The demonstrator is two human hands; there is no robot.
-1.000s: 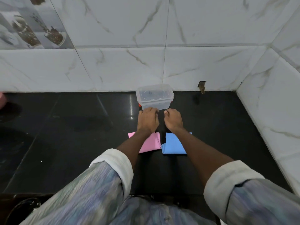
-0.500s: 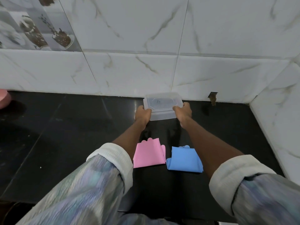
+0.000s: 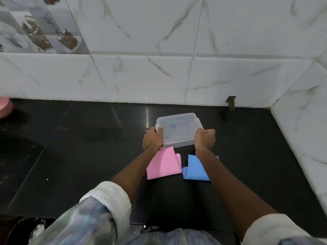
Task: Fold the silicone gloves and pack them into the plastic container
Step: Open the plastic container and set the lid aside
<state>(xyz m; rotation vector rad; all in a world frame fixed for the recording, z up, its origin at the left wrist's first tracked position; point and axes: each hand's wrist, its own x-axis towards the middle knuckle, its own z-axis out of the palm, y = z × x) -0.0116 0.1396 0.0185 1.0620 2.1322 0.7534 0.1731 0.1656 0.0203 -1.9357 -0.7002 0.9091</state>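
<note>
A clear plastic container (image 3: 178, 129) with its lid on sits on the black counter, just beyond two folded gloves. My left hand (image 3: 152, 139) grips its left side and my right hand (image 3: 205, 139) grips its right side. A folded pink glove (image 3: 163, 164) lies flat under my left forearm. Beside it on the right lies a folded blue glove (image 3: 193, 167), partly hidden by my right forearm. Both gloves rest on the counter, apart from the container.
The black counter (image 3: 79, 147) runs to a white marble-tiled wall (image 3: 159, 76) at the back and another wall (image 3: 304, 138) on the right. A pink object (image 3: 4, 106) shows at the far left edge. My sleeves fill the bottom of the view.
My hands moved from resting on the counter in front of the container to gripping its two sides. The gloves stayed in place on the counter.
</note>
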